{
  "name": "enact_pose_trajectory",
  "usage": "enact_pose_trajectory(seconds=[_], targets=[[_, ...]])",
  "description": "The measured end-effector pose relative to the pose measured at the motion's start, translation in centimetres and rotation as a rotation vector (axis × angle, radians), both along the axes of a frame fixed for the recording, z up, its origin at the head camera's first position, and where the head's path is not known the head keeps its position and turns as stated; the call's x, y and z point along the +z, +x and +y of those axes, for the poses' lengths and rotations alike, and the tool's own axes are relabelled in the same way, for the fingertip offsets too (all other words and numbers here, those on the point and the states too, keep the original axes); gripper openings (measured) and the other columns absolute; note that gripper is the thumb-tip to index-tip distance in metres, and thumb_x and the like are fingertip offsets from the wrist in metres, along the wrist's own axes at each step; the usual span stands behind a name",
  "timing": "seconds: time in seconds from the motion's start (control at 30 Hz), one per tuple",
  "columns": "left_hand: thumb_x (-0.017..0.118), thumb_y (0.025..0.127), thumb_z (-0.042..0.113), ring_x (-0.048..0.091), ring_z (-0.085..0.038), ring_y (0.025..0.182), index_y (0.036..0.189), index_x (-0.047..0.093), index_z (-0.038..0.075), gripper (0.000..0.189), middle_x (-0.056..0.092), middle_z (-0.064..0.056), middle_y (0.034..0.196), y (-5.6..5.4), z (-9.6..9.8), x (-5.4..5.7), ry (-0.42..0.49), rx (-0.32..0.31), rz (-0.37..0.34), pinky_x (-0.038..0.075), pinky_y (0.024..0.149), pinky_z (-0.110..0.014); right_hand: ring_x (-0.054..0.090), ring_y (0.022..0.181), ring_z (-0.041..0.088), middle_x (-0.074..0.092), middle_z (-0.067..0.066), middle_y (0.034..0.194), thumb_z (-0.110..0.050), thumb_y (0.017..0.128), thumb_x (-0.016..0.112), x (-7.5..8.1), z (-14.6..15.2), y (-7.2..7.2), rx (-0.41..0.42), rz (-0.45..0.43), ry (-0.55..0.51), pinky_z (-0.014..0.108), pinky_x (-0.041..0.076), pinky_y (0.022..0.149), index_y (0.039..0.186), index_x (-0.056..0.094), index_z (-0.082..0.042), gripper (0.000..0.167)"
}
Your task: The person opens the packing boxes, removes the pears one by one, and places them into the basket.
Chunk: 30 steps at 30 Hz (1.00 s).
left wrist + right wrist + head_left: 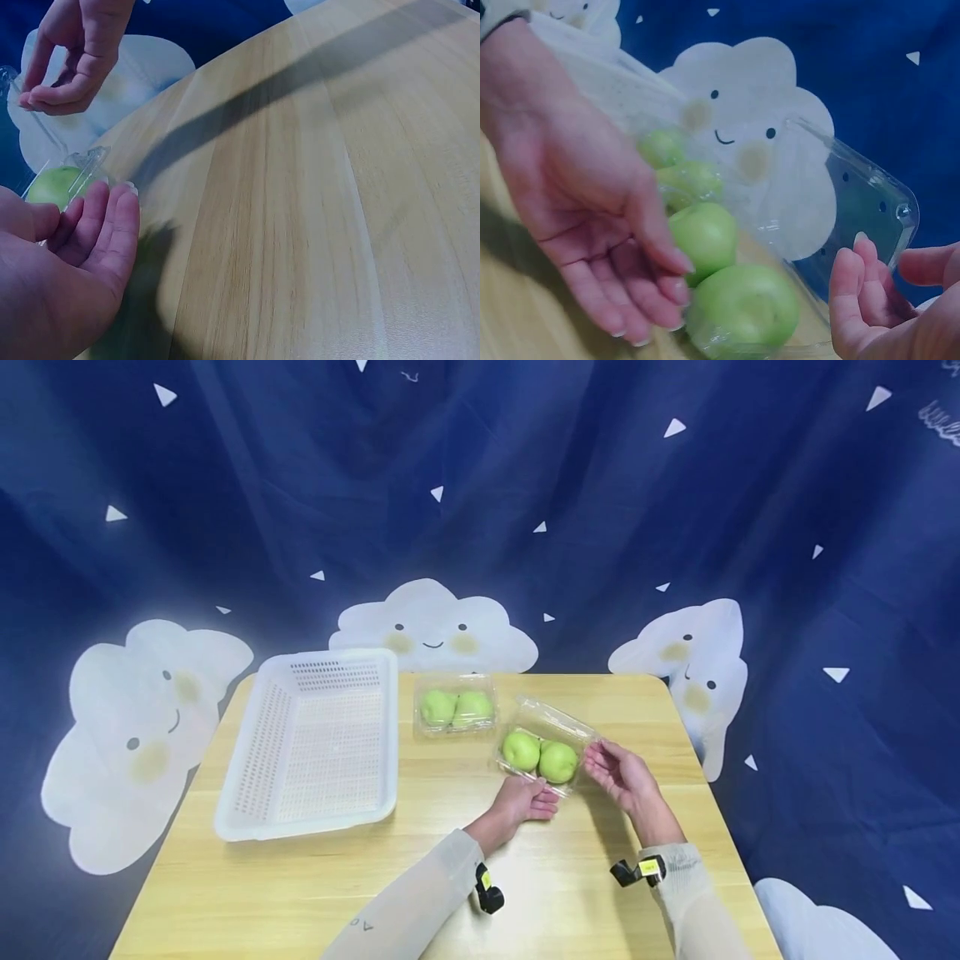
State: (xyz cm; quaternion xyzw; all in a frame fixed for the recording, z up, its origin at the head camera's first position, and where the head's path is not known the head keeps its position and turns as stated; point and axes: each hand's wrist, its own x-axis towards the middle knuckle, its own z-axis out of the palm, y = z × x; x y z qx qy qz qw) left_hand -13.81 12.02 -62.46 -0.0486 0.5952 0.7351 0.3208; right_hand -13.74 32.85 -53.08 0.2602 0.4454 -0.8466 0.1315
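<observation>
A clear plastic clamshell box [510, 766] with two green apples [558, 762] stands at a slant on the table, its transparent lid [870, 187] raised on the far side. My left hand [522, 802] pinches the box's near rim between thumb and fingers, palm turned up. At the right edge of the lid is my right hand [622, 777], fingertips right at the plastic, fingers loosely bent and thumb apart from them. In the right wrist view the apples [742, 311] show between the two hands. The left wrist view has just one apple [56, 186] behind the left fingers.
A second clear box [417, 714] with two green apples sits close behind to the left, its top down. Farther left is a large white perforated plastic basket [255, 760]. A blue curtain [480, 468] with clouds hangs behind the wooden table [300, 885].
</observation>
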Motion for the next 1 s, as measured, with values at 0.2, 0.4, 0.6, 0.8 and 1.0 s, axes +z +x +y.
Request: enact_pose_trajectory(seconds=[0.2,0.4,0.6,0.8,1.0], targets=[[0.052,0.106,0.014,0.078,-0.028,0.087,0.114,0.066,-0.010,0.028,0.076,-0.026,0.107,0.1,-0.2,-0.2,0.018,-0.002,-0.006,0.067,0.085,-0.042,0.076,0.081,0.014,0.078,0.005,0.086,-0.023,0.110,0.049,0.6,1.1,-1.4,0.036,-0.033,-0.039,0.025,0.065,0.084,0.094,0.071,-0.008,0.032],[0.054,0.105,0.014,0.077,-0.024,0.086,0.112,0.067,-0.009,0.028,0.075,-0.027,0.108,0.1,-0.3,-0.3,0.021,-0.001,-0.002,0.067,0.086,-0.041,0.070,0.070,0.011,0.073,0.001,0.075,-0.026,0.109,0.052,0.8,2.0,-2.8,0.060,-0.078,-0.037,0.020,0.063,0.072,0.083,0.069,-0.010,0.035],[0.057,0.103,0.014,0.076,-0.020,0.084,0.112,0.069,-0.009,0.027,0.076,-0.026,0.108,0.0,-0.4,-0.4,0.016,-0.002,0.009,0.067,0.085,-0.038,0.067,0.068,0.010,0.070,-0.001,0.074,-0.025,0.108,0.056,0.6,2.2,-3.6,0.033,-0.077,0.023,0.018,0.061,0.067,0.081,0.067,-0.013,0.032],[0.058,0.103,0.013,0.077,-0.023,0.088,0.112,0.070,-0.008,0.026,0.077,-0.022,0.105,0.1,-0.5,-0.3,0.004,0.008,0.002,0.067,0.086,-0.037,0.065,0.066,0.010,0.069,-0.001,0.072,-0.025,0.109,0.054,0.1,2.1,-4.6,-0.007,-0.056,0.034,0.017,0.060,0.066,0.079,0.067,-0.012,0.034],[0.058,0.102,0.013,0.076,-0.022,0.087,0.110,0.071,-0.006,0.025,0.077,-0.019,0.103,0.1,-0.6,-0.3,0.007,0.005,0.009,0.067,0.087,-0.038,0.063,0.062,0.011,0.067,-0.001,0.069,-0.023,0.108,0.054,-0.2,2.2,-5.7,-0.069,-0.037,0.037,0.016,0.058,0.060,0.080,0.064,-0.011,0.032]])
